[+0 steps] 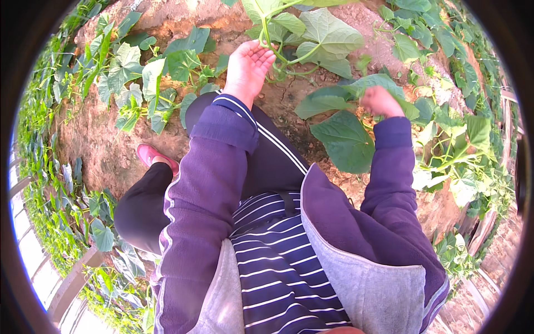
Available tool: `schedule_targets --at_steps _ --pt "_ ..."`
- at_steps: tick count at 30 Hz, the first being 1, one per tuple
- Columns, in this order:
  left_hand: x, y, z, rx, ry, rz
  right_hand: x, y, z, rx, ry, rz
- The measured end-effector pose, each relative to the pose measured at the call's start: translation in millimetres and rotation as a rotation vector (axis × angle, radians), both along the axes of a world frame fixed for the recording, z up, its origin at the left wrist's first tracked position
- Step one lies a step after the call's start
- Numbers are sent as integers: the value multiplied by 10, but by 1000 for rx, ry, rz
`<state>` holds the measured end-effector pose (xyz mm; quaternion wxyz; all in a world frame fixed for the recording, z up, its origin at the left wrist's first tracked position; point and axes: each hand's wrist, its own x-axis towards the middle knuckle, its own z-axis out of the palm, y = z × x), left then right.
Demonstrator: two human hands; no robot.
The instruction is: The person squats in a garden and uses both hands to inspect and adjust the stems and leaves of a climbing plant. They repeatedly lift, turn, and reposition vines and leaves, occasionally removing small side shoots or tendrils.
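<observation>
At the top centre, my left hand (251, 67) has its palm turned up, with the fingertips pinching a green vine stem (265, 31) that bears broad, lobed leaves (331, 35). To the right, my right hand (381, 102) is blurred and lies against a large green leaf (375, 83) of a low plant. Whether its fingers grip anything is not clear. Another broad leaf (348, 142) hangs just below and to the left of that hand, close over the soil.
Leafy vines spread over the brown soil (112, 154) on the left (125, 71) and right (454, 129). My foot in a red shoe (156, 158) rests on the soil. A pale beam (75, 279) crosses at lower left.
</observation>
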<state>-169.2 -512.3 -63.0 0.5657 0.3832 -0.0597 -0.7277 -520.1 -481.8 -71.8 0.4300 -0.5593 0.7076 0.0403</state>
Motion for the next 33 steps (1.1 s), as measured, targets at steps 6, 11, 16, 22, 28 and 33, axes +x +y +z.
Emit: schedule_targets --at_steps 6,11,16,22,28,33 --pt "-204 5 269 23 -81 -59 -89 -586 -83 -720 -1208 -1047" --pt "-318 -210 559 -26 -183 -125 1425 85 113 -102 -1014 -449" --pt "-439 -42 1055 -137 -607 -378 1948 2 -275 -139 -1207 -612" --pt "350 301 1629 -481 -738 -447 1394 -370 -324 138 -1125 -266" --pt "756 282 687 -187 -714 -353 1454 -179 127 206 -1047 -396" --pt "332 275 -545 -20 -566 -644 1606 -4 79 100 -1263 -476"
